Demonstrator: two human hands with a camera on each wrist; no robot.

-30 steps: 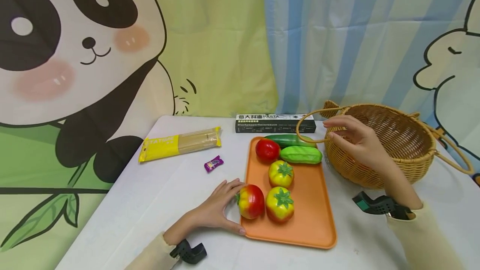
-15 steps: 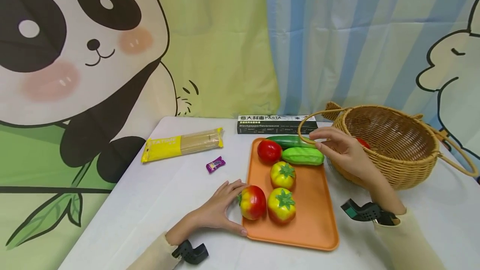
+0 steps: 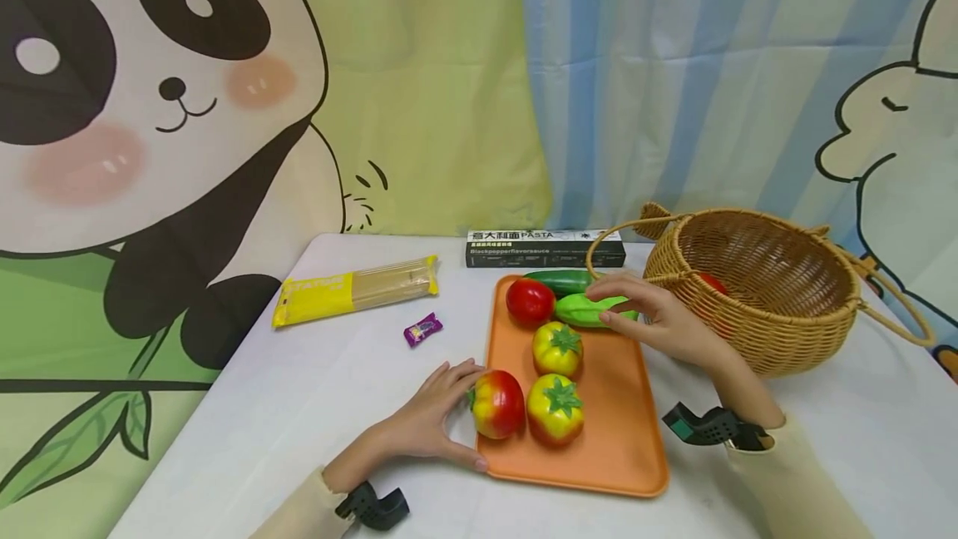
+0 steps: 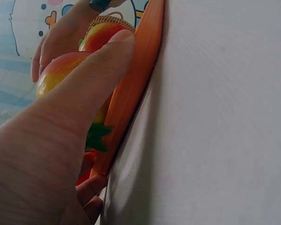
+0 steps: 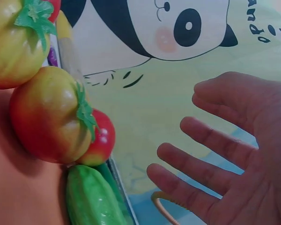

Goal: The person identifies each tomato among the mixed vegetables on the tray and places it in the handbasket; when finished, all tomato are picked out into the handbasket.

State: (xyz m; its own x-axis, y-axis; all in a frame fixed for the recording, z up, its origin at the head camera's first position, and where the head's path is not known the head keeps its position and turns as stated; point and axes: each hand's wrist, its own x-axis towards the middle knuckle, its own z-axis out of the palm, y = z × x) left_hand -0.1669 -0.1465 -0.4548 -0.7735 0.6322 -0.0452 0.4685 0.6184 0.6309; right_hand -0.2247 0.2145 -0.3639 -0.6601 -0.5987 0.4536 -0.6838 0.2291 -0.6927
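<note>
An orange tray (image 3: 614, 439) holds two yellow-red toy tomatoes (image 3: 555, 410), a similar one lying on its side (image 3: 498, 404), a red tomato (image 3: 530, 301), a light green cucumber-like vegetable (image 3: 580, 309) and a dark green cucumber (image 3: 557, 280). My left hand (image 3: 427, 418) is spread along the tray's left edge, thumb at the near corner and fingers beside the sideways tomato. Above the tray's right side, my right hand (image 3: 662, 316) hovers with fingers apart, overlapping the light green vegetable in the head view. In the right wrist view that hand (image 5: 234, 154) holds nothing.
To the right stands a wicker basket (image 3: 763, 343) with a red item (image 3: 713, 283) inside and a loop handle (image 3: 636, 227) leaning over the tray. A black pasta box (image 3: 545, 249), a yellow pasta packet (image 3: 355, 291) and a purple wrapped candy (image 3: 422, 328) lie behind and left.
My right hand has moved left and slightly down, from beside the basket to over the tray. The red item inside the basket has come into sight. My left hand stays put.
</note>
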